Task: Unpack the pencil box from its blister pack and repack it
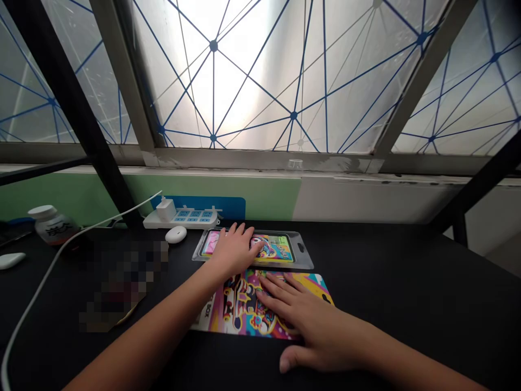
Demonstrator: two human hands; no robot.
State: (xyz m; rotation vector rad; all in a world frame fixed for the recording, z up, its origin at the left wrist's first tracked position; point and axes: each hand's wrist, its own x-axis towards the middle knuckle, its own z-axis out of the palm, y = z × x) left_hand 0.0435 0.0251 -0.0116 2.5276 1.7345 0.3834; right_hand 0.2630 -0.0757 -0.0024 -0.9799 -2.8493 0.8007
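Note:
A clear plastic blister pack (300, 255) with a colourful cartoon insert lies on the black table (407, 293). My left hand (233, 251) rests flat on its left half, fingers stretched out. Just in front of it lies a bright, colourful printed card (240, 309). My right hand (309, 320) lies flat on this card, fingers spread and pointing left, thumb hanging off the near edge.
A white power strip (183, 218) with a plugged charger sits at the back by the wall, a white cable (49, 266) running off left. A small white oval case (176, 234), a white bottle (51, 222) and a blurred patch (118, 282) lie at the left.

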